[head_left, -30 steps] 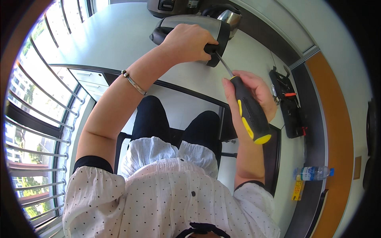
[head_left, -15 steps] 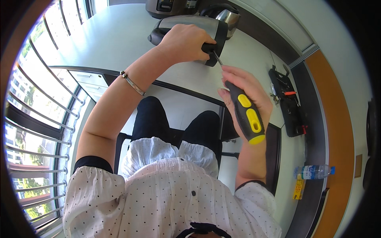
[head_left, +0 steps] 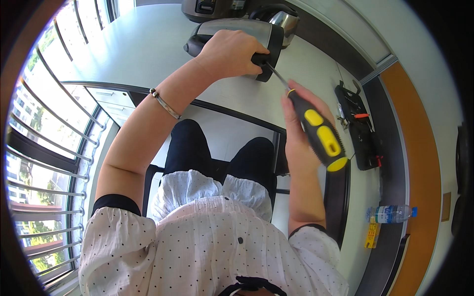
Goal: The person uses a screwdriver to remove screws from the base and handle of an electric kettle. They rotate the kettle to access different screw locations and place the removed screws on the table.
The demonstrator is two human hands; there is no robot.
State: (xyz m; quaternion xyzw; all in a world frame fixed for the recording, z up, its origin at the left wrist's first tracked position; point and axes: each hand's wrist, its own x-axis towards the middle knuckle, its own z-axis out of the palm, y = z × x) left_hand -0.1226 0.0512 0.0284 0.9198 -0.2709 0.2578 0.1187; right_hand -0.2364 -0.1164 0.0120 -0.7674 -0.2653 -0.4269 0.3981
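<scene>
A grey metal electric kettle with black ends lies on its side on the table. My left hand is closed round its black handle, fingers near the dark end at the right. In my right hand is a screwdriver with a black and yellow grip, held between thumb and fingers. Its thin metal shaft slants up to the left, and the tip meets the black handle's end beside my left fingertips. Whether the tip sits in a screw cannot be made out.
Behind the kettle stand a dark appliance and a shiny kettle. To the right lie an unfolded black tool case with an orange-handled tool, a water bottle and a yellow packet. Barred windows line the left.
My right hand and the screwdriver's grip have shifted right, and the grip has turned, with its fingers now behind it. My left hand and the kettle have stayed put.
</scene>
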